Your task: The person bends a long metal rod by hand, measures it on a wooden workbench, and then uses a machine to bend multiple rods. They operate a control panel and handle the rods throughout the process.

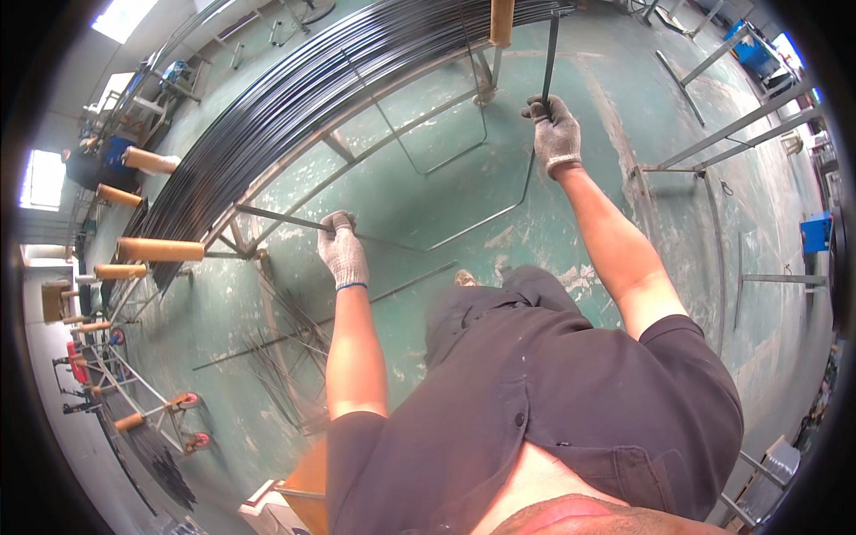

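Note:
A thin dark metal rod (482, 222), bent into a wide U, is held up in front of my body by both hands. My left hand (344, 254), in a pale knitted glove with a blue cuff edge, is closed around one arm of it. Round the other arm, higher and farther to the right, the fingers of my gloved right hand (556, 135) are wrapped. The rod's middle stretch hangs between the hands, above the floor. Beyond it, near the rack, shows a similar thin bent rod (455, 159); what supports that one is unclear.
A long bundle of dark rods (259, 125) lies on a metal rack with brown cylindrical posts (160, 250). Loose thin rods (294, 348) lie on the green floor at left. A wheeled cart (165, 406) stands farther left, and metal frames (731, 138) stand at right.

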The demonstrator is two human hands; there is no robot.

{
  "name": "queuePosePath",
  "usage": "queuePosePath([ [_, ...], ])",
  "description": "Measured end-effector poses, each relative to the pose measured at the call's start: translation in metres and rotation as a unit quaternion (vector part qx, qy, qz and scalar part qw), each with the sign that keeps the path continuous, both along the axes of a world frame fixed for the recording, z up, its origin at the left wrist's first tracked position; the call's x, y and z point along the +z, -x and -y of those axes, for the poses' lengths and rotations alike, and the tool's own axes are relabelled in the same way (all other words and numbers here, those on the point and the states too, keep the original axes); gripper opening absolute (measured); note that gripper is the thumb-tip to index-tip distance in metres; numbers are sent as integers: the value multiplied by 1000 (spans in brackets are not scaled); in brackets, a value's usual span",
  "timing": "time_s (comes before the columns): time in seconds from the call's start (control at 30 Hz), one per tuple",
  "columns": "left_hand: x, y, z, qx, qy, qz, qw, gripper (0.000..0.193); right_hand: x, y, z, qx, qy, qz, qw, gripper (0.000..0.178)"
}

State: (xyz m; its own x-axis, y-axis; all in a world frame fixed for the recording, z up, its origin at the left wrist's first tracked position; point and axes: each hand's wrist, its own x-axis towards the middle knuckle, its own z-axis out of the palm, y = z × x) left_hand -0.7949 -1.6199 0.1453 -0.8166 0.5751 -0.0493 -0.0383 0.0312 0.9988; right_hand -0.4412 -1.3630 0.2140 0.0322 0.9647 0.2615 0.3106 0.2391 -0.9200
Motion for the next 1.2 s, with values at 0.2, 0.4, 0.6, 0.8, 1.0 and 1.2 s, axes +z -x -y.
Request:
queuePosePath([
  [0.2,-39,36,-144,-16,64,-41,997,20,-55,1,-138,-30,14,107,994,21],
  [0.4,-58,67,-280,23,177,-94,979,23,-87,29,-277,18,53,139,989,23],
  [0.6,-80,90,-367,62,262,-56,961,18,-118,76,-381,54,166,172,970,25],
  [0.8,-133,136,-426,88,249,-29,964,14,-161,115,-471,111,218,233,941,31],
  [1.0,-171,184,-494,52,268,-8,962,23,-197,163,-521,78,244,330,909,35],
  [1.2,-174,210,-538,-19,263,-19,964,30,-193,203,-571,49,266,274,923,51],
])
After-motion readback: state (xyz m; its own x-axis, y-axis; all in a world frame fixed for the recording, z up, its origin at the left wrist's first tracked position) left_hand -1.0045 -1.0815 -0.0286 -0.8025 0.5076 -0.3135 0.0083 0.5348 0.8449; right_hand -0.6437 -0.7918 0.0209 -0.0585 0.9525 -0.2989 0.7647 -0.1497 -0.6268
